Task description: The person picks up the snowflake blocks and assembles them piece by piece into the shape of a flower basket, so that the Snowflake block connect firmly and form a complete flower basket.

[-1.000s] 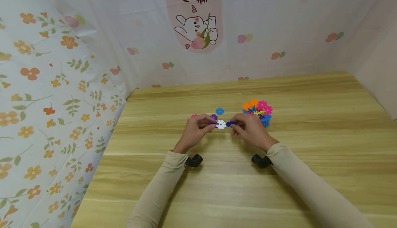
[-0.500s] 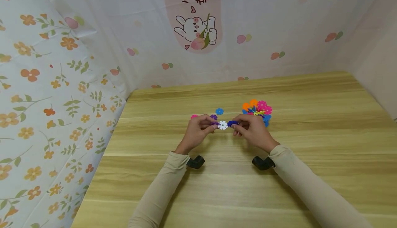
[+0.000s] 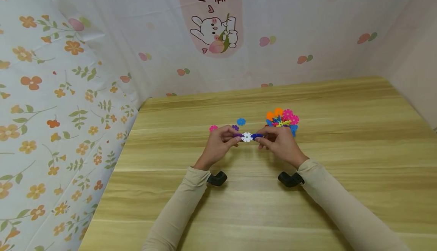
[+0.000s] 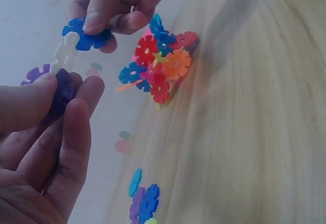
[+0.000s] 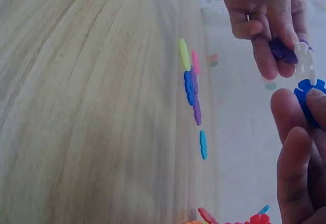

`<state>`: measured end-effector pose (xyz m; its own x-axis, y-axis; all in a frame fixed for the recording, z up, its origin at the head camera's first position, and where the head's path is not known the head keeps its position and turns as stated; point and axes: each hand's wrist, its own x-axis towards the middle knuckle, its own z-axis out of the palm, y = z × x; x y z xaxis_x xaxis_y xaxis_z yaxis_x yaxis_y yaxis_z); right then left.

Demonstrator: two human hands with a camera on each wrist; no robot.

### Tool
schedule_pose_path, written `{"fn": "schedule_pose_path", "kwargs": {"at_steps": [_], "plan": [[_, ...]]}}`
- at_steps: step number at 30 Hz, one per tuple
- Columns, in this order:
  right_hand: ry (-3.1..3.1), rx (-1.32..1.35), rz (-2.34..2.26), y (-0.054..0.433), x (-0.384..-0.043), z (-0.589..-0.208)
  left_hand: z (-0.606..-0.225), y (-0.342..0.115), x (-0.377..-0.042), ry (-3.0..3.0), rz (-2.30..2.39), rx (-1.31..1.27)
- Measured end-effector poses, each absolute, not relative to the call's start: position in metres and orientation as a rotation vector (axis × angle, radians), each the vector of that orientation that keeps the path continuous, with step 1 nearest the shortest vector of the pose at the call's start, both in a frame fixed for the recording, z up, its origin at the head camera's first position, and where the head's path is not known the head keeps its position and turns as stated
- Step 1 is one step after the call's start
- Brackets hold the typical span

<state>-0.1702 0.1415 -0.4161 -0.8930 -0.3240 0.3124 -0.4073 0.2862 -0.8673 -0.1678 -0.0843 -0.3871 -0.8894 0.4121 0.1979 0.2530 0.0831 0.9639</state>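
My left hand [image 3: 221, 145] pinches a purple snowflake disc [image 4: 63, 92] between thumb and fingers. A white snowflake disc [image 3: 247, 137] stands out from its edge, bridging the space between both hands. From the other side my right hand [image 3: 281, 145] grips a blue snowflake disc [image 4: 84, 36], thumb on its face. The blue disc meets the white one at the rim, set at an angle to it. Both hands are held over the table, and the fingers cover much of the purple and blue discs.
A heap of mixed snowflake discs [image 3: 288, 113] lies behind my right hand on the wooden table [image 3: 252, 213]. Loose discs lie behind the left hand, among them a pink disc [image 3: 213, 128], a light blue disc [image 3: 241, 121] and a yellow-green disc [image 5: 184, 54]. A patterned cloth [image 3: 290, 23] hangs behind.
The gap between the blue disc and the white one has closed. My left hand has shifted slightly right with the purple and white discs; the right hand has moved only a little.
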Motion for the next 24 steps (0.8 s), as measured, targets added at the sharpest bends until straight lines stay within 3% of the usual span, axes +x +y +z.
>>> {"fn": "schedule_pose_path", "kwargs": {"at_steps": [12,24], "plan": [[-2.458,0.717,1.703,0.1371,-0.1658,-0.4131,-0.3902,-0.0775,-0.1644,2.309,1.918,0.578],[-2.476,0.786,1.599,0.1322,-0.1701,-0.4125,-0.3918,-0.0849,-0.1675,2.336,1.846,0.68]]}}
